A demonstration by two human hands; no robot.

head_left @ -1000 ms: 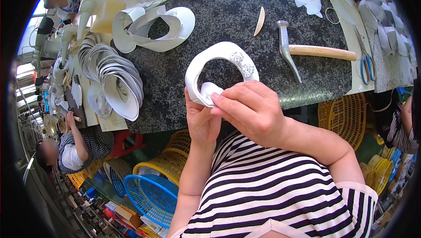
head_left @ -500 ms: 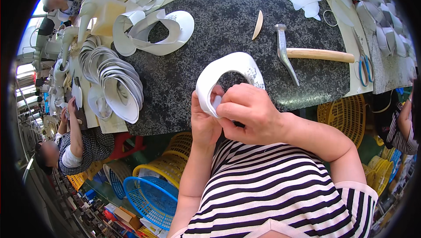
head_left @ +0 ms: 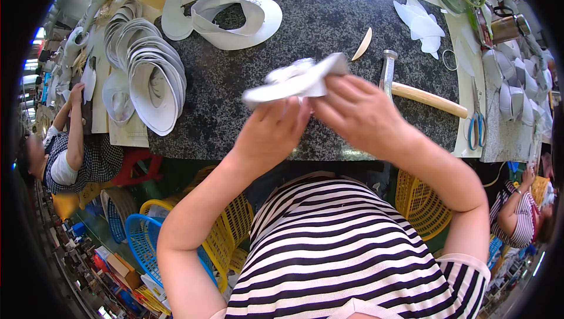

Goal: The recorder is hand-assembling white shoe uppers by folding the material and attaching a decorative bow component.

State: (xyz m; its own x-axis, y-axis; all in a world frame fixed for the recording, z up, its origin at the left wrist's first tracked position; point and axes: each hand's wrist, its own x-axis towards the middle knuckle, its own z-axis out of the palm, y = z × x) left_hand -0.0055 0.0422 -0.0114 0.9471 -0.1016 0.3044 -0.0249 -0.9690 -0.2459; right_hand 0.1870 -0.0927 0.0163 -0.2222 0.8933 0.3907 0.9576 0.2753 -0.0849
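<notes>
One white curved piece (head_left: 296,79), pinched between left hand (head_left: 271,132) and right hand (head_left: 359,113) above the bench (head_left: 329,19); one wooden-handled hammer (head_left: 411,87); one blue-handled scissors (head_left: 476,120); one stack of nested white pieces (head_left: 154,75); dark speckled benchtop; yellow and blue baskets (head_left: 176,242) beneath; crowded workshop, people seated either side

A hammer (head_left: 411,87), blue scissors (head_left: 477,120) and perhaps stacked white cutouts (head_left: 154,81).
</notes>
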